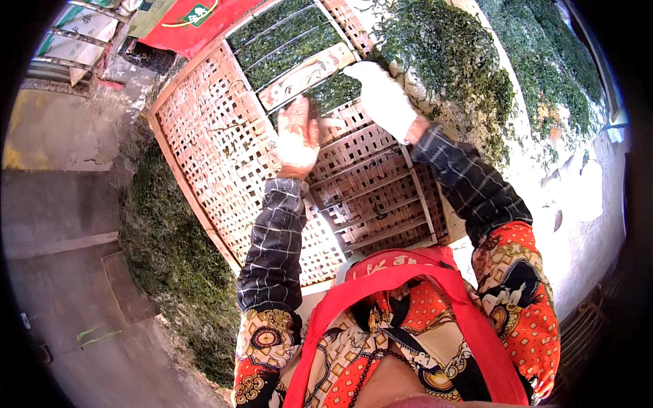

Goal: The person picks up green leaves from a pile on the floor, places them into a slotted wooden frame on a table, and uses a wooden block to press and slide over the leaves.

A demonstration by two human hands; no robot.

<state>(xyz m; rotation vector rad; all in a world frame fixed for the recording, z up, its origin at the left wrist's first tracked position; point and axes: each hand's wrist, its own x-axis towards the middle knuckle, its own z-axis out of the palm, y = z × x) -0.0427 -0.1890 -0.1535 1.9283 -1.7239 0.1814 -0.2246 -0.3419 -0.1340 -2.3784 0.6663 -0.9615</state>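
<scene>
A woven bamboo drying rack (214,127) lies tilted before me. On it is a narrow slatted frame (377,188) that runs from near my apron to the top of the view. Dark green leafy matter (280,38) shows between its upper slats. Across the frame lies a worn, pale wooden board (308,76). My bare left hand (297,135) is just below the board's left end, fingers extended, with nothing seen in it. My right hand (385,97), in an overexposed white glove, is by the board's right end; its fingertips are too bright to read.
More green leafy matter (438,61) covers the ground at right, and another strip (173,245) runs along the left. A red bag (183,25) with writing lies beyond the rack. Grey concrete floor (66,296) extends at left. I wear a red apron (326,326).
</scene>
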